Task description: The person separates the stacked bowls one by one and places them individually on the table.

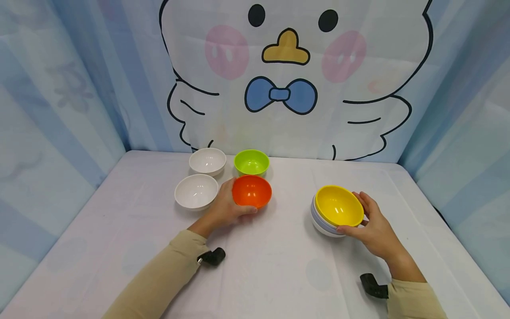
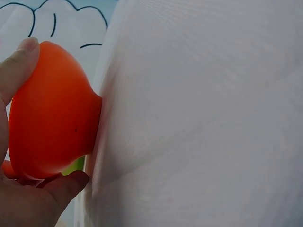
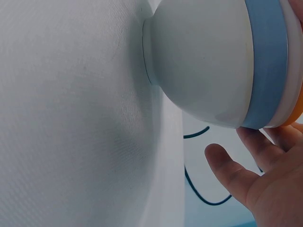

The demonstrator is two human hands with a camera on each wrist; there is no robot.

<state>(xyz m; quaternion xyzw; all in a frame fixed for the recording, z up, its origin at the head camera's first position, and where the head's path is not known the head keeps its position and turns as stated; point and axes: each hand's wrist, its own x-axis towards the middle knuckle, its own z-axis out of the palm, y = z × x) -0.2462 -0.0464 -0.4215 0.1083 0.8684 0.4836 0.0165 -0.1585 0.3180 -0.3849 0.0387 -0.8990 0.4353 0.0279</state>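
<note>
My left hand [image 1: 226, 204] grips an orange bowl [image 1: 253, 192], its thumb at the near side and the other fingers round the left side. In the left wrist view the orange bowl [image 2: 54, 111] stands with its foot at the cloth. On the right, my right hand [image 1: 375, 230] holds a stack of nested bowls by its right side, thumb near the front rim. A yellow bowl [image 1: 339, 206] is on top. Below it show pale rims, a blue bowl [image 3: 268, 61] and an outermost white bowl [image 3: 203, 61]. Whether the stack touches the cloth, I cannot tell.
Behind the orange bowl is a green bowl [image 1: 252, 162]. To the left stand two white bowls, a nearer white bowl [image 1: 196, 192] and a farther white bowl [image 1: 207, 161]. A white cloth [image 1: 279, 274] covers the table, with printed curtains [image 1: 59, 133] at the back and sides.
</note>
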